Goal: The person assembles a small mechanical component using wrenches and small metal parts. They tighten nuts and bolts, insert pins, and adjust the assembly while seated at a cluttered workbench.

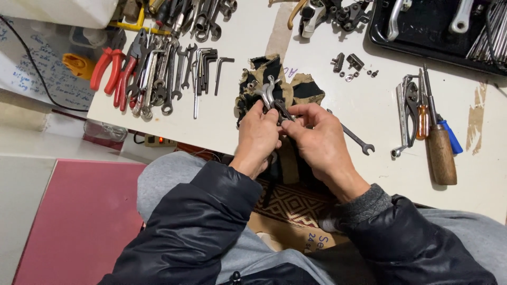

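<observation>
Both hands, left [257, 138] and right [316, 138], pinch a small metal brake part [270, 94] over the rag [296, 91]; wrench [356, 138] just beside.

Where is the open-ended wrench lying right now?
In the head view, the open-ended wrench lies on the white table, just right of the right hand and left of the wooden-handled screwdriver.

Wrenches [169, 74] left of cloth [301, 89]
</observation>
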